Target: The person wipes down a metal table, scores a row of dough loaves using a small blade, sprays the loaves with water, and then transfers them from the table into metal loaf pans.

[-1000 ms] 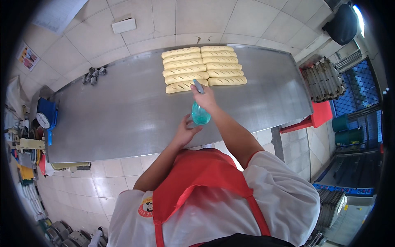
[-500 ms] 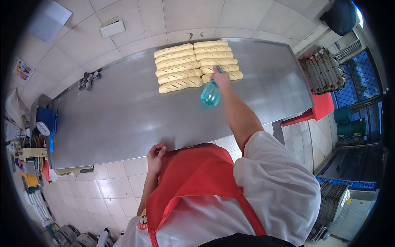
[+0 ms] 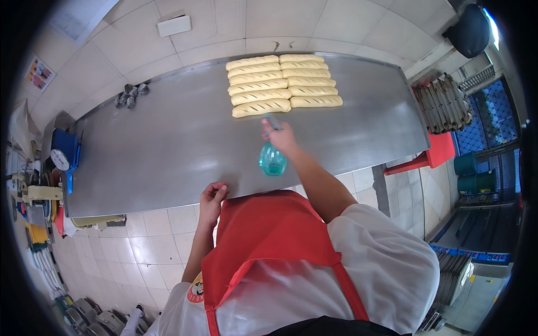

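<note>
Could dent the dough loaves (image 3: 258, 86) near the counter's (image 3: 157, 151) back edge by swinging too low the teal spray bottle (image 3: 273, 161), gripped between them and the front edge in the right hand's (image 3: 282, 139) fingers, with the left hand (image 3: 210, 200) loosely half-open at that front edge.

The right hand (image 3: 280, 138) grips the spray bottle (image 3: 273, 161) by its head above the table (image 3: 168, 140), near the scored loaves (image 3: 273, 84), which lie in two adjoining columns. The left hand (image 3: 213, 197), fingers curled, is at the table's near edge. A blue scale (image 3: 66, 152) stands at the left end.
</note>
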Motion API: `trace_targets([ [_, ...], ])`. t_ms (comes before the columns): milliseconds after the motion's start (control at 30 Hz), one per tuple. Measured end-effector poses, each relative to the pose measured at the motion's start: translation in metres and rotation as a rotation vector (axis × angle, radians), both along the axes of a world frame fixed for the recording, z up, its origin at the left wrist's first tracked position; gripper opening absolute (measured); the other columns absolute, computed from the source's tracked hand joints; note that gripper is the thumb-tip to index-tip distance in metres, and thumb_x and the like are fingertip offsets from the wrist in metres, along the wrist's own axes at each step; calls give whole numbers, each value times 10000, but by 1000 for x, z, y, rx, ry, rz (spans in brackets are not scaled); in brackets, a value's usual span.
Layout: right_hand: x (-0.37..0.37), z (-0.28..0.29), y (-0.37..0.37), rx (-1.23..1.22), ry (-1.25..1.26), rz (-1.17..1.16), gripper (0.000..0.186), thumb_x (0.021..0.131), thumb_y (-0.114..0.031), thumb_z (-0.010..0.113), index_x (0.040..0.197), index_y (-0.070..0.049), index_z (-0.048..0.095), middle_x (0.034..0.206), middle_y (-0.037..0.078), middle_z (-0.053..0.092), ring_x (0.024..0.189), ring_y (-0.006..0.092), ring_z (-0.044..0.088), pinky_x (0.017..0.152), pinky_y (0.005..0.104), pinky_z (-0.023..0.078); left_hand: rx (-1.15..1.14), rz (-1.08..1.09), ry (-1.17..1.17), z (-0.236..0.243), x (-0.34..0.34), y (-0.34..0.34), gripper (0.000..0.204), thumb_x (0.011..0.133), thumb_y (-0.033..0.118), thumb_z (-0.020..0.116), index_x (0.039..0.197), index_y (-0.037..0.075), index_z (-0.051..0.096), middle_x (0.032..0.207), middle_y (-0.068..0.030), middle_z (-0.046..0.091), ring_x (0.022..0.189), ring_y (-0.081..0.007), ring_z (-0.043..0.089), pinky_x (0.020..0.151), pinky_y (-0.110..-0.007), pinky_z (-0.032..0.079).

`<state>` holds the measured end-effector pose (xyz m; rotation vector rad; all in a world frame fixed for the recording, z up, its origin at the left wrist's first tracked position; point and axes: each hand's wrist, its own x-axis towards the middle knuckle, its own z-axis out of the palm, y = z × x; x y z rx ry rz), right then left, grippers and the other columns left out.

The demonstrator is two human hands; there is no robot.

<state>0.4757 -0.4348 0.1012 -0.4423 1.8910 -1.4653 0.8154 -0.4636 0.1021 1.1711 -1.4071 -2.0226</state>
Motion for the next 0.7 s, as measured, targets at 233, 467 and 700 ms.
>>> trace_targets([
  [233,20,20,-118,196,322,124,637,978,-585,664,890,38,767,878,229,777,955,422,754,896,487,574,-40,59,19,-2,15,-4,277,1052,251,719,1201,19,702,1151,-71,715,1031,-187,687,949,-357,559],
  [467,-139,14,-160,124,215,-118,610,977,-583,680,926,15,784,884,190,796,931,337,778,878,456,581,12,68,-58,-9,17,20,297,1041,262,735,1212,21,704,1153,-71,734,1036,-179,703,936,-350,555],
  [700,-263,4,-9,88,122,-243,417,1027,-390,724,875,-4,678,765,94,682,643,207,671,642,387,557,62,168,-118,-3,-20,37,294,1031,229,745,1202,-8,710,1123,-91,738,969,-172,700,888,-316,576],
])
